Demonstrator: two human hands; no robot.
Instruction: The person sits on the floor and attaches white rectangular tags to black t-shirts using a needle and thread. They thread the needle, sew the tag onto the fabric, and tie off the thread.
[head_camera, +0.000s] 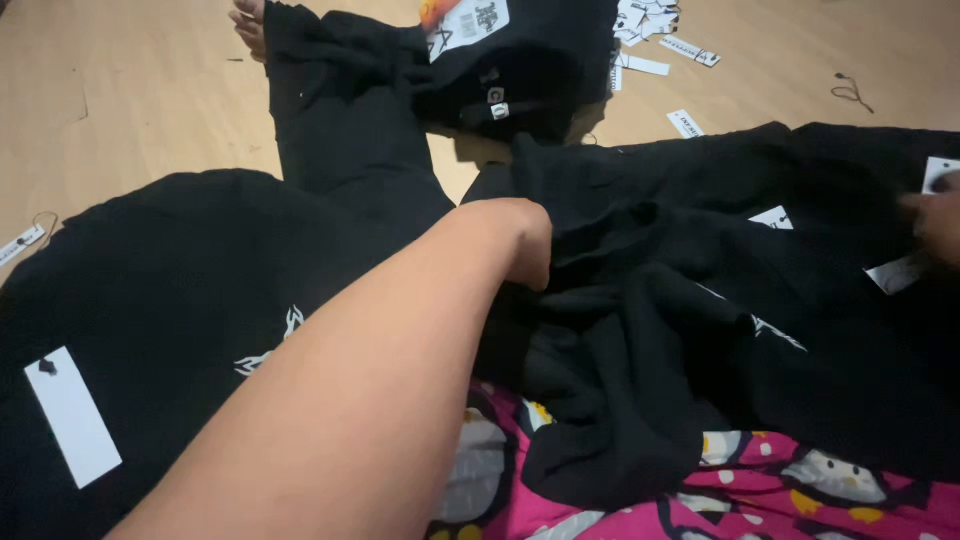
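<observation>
black garment (640, 300): crumpled, lying across the person's lap and over the pink cartoon-print fabric (760, 495), spreading right toward the frame edge. left hand (520, 245): fingers curled shut into a fold of this garment near its middle. right hand (940, 225): blurred at the right edge, touching the same garment beside a white tag (895, 275); whether it grips cannot be told. second black garment (150, 330): left, flat on the wooden floor (130, 90), bearing a white rectangular tag (72, 415) and small white print. folded black stack (510, 70): top centre. loose paper tags (650, 25): scattered beyond it.
</observation>
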